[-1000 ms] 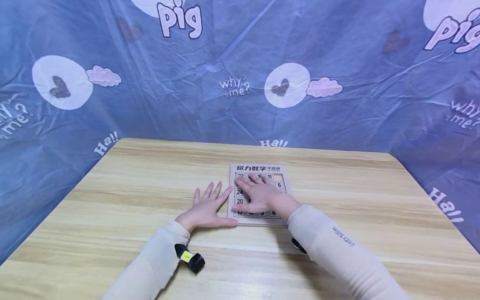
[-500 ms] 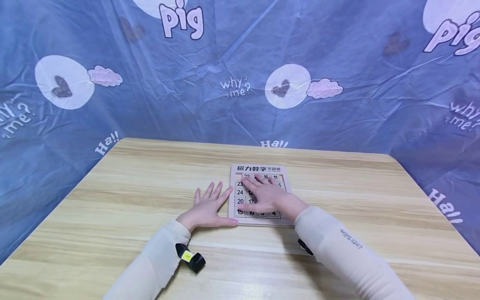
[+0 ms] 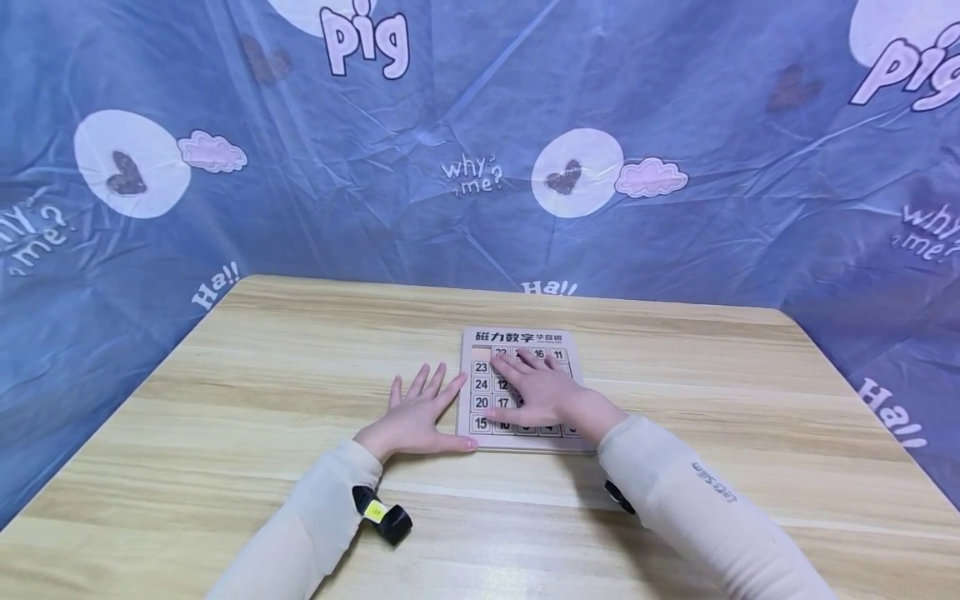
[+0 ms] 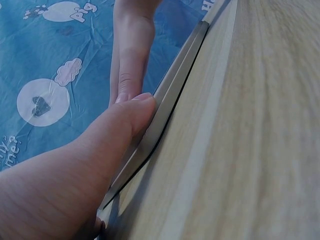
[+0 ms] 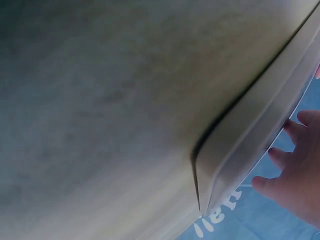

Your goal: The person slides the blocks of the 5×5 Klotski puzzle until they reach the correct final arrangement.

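A flat number slide puzzle [image 3: 525, 443] with black-numbered square tiles lies on the table. Its top-left slot [image 3: 482, 353] shows bare, beside the row of tiles ending in 16 and 11. My left hand [image 3: 412, 425] is spread at the puzzle's left side, thumb on the lower-left corner and index fingertip at the left edge. My right hand [image 3: 543, 393] lies over the tiles with fingers spread, fingertips on the top rows, covering several numbers. In the left wrist view, my left thumb [image 4: 100, 135] rests along the board's edge [image 4: 172, 92].
The wooden table [image 3: 247, 375] extends around the puzzle on all sides. Behind it hangs a blue printed cloth [image 3: 450, 233]. A black wrist camera [image 3: 392, 525] sits on my left sleeve.
My right hand has slid to the right, and the top row of tiles has shifted right with it. The bare slot has gone from top right to top left. My left hand stays put.
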`<act>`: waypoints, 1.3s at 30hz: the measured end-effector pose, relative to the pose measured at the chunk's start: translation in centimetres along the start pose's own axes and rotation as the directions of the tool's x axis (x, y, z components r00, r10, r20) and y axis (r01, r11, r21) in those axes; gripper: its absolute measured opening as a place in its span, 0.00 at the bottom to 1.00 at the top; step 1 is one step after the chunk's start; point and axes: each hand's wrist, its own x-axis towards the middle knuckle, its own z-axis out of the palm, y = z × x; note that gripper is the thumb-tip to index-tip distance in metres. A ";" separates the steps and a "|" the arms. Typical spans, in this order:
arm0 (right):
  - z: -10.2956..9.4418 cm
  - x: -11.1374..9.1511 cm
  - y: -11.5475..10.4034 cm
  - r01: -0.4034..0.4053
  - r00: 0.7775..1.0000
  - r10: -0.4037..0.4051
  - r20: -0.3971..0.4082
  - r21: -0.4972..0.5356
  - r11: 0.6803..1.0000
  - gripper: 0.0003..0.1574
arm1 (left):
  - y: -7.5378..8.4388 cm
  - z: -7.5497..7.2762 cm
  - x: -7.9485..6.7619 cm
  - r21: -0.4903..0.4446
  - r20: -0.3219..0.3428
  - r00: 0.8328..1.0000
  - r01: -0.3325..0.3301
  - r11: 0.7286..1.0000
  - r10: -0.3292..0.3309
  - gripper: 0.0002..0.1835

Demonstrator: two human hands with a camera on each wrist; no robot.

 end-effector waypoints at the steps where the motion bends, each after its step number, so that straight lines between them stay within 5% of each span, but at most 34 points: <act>1: 0.0 0.0 0.0 0.004 1.000 -0.004 -0.006 0.003 1.000 0.56 | 0.0 0.0 0.0 -0.002 -0.003 1.000 -0.003 1.000 0.003 0.54; 18: -0.1 -1.7 -0.4 0.104 0.993 -0.101 -0.065 0.046 0.994 0.51 | 0.0 0.3 0.0 -0.003 -0.013 1.000 -0.007 1.000 0.007 0.54; 30: -0.2 -5.5 -2.9 0.304 0.952 -0.302 -0.059 0.032 0.952 0.49 | -0.2 0.3 0.0 0.022 -0.019 1.000 -0.010 1.000 0.010 0.54; 39: 0.7 -7.2 -3.7 0.373 0.926 -0.371 -0.063 0.022 0.927 0.50 | -0.3 0.4 0.0 0.034 -0.041 0.998 -0.041 0.999 0.042 0.53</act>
